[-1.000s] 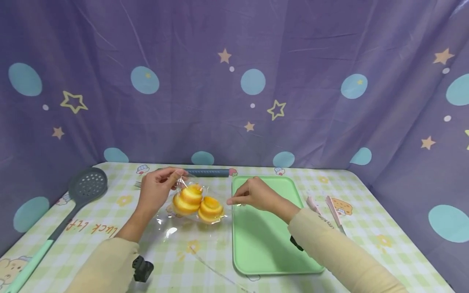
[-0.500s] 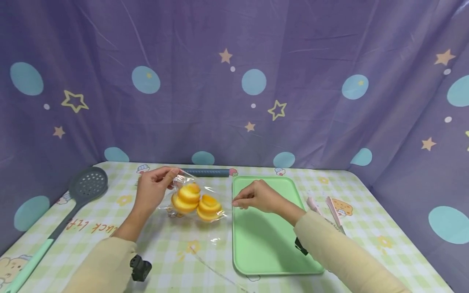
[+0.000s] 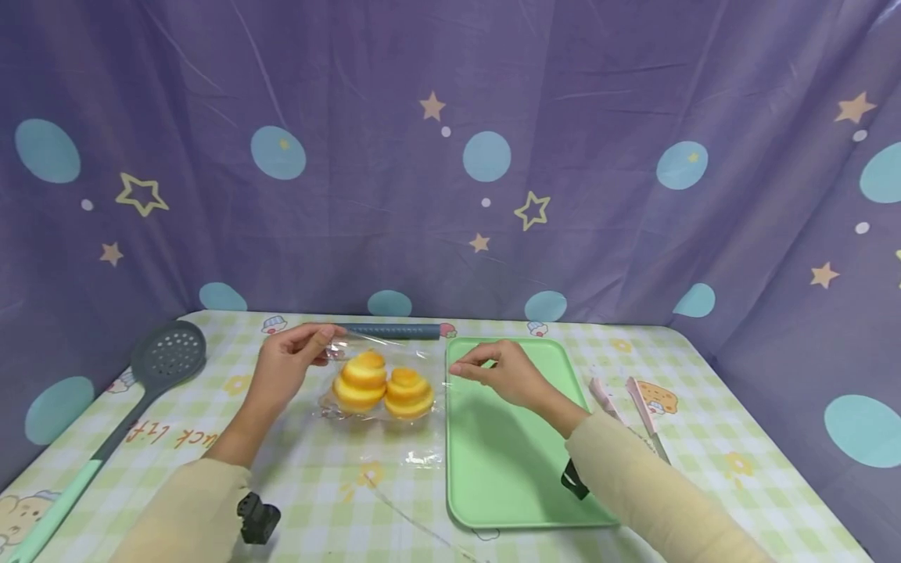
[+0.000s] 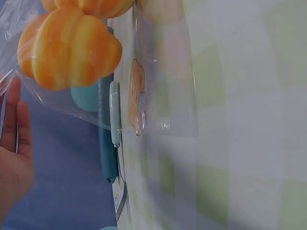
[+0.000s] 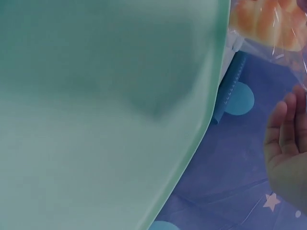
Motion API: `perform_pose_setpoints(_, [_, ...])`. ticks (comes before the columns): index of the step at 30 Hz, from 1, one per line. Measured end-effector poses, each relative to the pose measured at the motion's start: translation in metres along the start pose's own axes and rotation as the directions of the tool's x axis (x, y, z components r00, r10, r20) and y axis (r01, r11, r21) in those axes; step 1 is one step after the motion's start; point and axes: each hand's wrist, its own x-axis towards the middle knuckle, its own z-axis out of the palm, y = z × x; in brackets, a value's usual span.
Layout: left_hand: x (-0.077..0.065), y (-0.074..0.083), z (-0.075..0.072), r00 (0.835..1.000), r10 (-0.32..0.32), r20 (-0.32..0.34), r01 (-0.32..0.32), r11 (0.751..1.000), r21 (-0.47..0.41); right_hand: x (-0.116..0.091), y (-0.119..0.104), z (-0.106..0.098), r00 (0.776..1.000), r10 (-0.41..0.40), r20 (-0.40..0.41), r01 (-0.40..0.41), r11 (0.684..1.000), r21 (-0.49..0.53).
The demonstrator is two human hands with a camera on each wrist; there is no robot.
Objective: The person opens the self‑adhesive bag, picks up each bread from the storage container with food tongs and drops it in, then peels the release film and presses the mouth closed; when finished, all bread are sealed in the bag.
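Note:
A clear plastic bag (image 3: 422, 457) with two yellow-orange bread buns hangs above the table, left of the green tray. The taller bun (image 3: 360, 383) leans against the smaller bun (image 3: 409, 395). My left hand (image 3: 288, 360) pinches the bag's upper left corner between thumb and forefinger. At the opposite edge, over the tray's left side, my right hand (image 3: 503, 375) pinches the film. Both wrist views show the buns through the clear film, with the left hand's fingers (image 4: 10, 124) and the right hand's fingers (image 5: 288, 120) beside the bag.
The green tray (image 3: 493, 485) lies on the checked tablecloth at centre right. A perforated skimmer (image 3: 169, 360) lies at left, a dark blue bar (image 3: 401, 331) at the back. A fork (image 4: 115, 115) sits beside that bar. Pink-handled utensils (image 3: 640, 403) lie right of the tray.
The bag has been drawn flatter and wider between my hands, and its buns now face forward more evenly. My left hand shifted slightly left; my right hand moved slightly up and right.

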Motion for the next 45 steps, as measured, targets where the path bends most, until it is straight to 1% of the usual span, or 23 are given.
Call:
perform_pose_setpoints(4, [0.000,-0.002,-0.003,1.000,0.012,-0.005,-0.012,1.000,-0.012,0.002,-0.001,0.003,1.000,0.000,-0.029,0.001,0.999,0.032])
perform_pose_setpoints(9, [0.001,0.000,-0.006,1.000,0.012,-0.018,-0.013,0.999,-0.036,0.008,-0.004,0.006,0.999,-0.045,-0.022,0.047,0.994,0.096])
perform_pose_setpoints(12, [0.003,0.002,-0.008,1.000,-0.009,-0.030,0.006,0.995,-0.100,0.013,-0.007,0.009,0.998,-0.059,-0.019,0.061,0.990,0.123])
perform_pose_setpoints(14, [0.003,0.002,-0.009,0.999,-0.029,-0.032,0.023,0.986,-0.168,0.015,-0.009,0.011,0.998,-0.060,-0.020,0.063,0.989,0.134])
perform_pose_setpoints(17, [0.003,0.002,-0.012,0.998,-0.055,-0.017,0.050,0.969,-0.243,0.018,-0.013,0.014,0.998,-0.054,-0.018,0.057,0.984,0.167])
perform_pose_setpoints(21, [0.003,0.001,-0.016,0.996,-0.084,0.008,0.083,0.959,-0.271,0.021,-0.018,0.019,1.000,-0.022,-0.005,0.022,0.974,0.224])
perform_pose_setpoints(24, [0.004,0.002,-0.020,0.995,-0.091,0.026,0.095,0.953,-0.289,0.024,-0.021,0.022,1.000,0.000,0.001,0.000,0.972,0.234])
perform_pose_setpoints(29, [0.004,0.003,-0.024,0.995,-0.096,0.039,0.103,0.953,-0.284,0.029,-0.022,0.027,1.000,0.026,0.003,-0.026,0.972,0.234])
perform_pose_setpoints(36, [0.003,-0.001,-0.027,0.987,-0.148,0.064,0.159,0.954,-0.252,0.035,-0.020,0.034,0.996,0.084,0.020,-0.086,0.966,0.244])
perform_pose_setpoints(41, [0.003,-0.004,-0.029,0.977,-0.202,0.070,0.211,0.962,-0.174,0.037,-0.017,0.038,0.990,0.141,0.030,-0.144,0.958,0.248])
perform_pose_setpoints(45, [0.003,-0.006,-0.031,0.961,-0.264,0.082,0.273,0.950,-0.152,0.039,-0.014,0.042,0.981,0.190,0.043,-0.195,0.948,0.253])
